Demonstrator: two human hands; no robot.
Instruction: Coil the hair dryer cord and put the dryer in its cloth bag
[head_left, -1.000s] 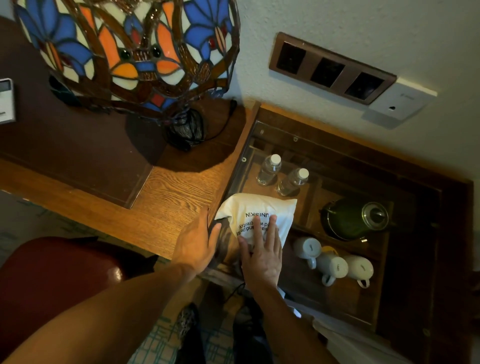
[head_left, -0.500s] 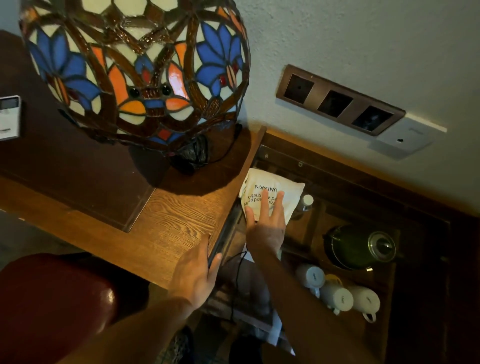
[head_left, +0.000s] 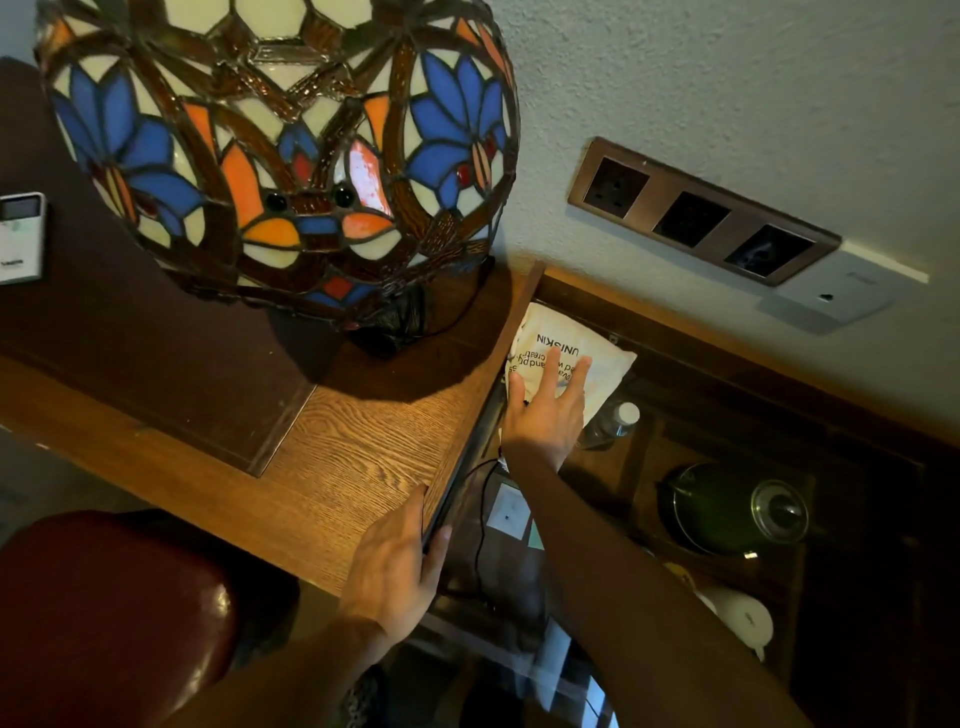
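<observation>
The white cloth bag (head_left: 602, 364) with dark print lies bulging on the glass top of a low cabinet, close to the wall and against the side of the wooden desk (head_left: 363, 457). The hair dryer is not visible, and I cannot tell if it is inside the bag. My right hand (head_left: 545, 415) lies flat on the bag's near half, fingers spread. My left hand (head_left: 395, 566) grips the desk's near right corner, thumb hooked round its dark edge. A thin black cord (head_left: 480, 519) runs under my right forearm.
A big stained-glass lamp (head_left: 280, 156) fills the desk's back. A socket strip (head_left: 701, 213) is on the wall. Under the glass are a water bottle (head_left: 618, 421), a green kettle (head_left: 737, 509) and white cups (head_left: 743, 618). A red chair (head_left: 114, 613) stands near left, a white remote (head_left: 21, 236) far left.
My right hand has slid the bag away from me along the glass to the wall. My left hand has come off the bag and taken the desk's edge.
</observation>
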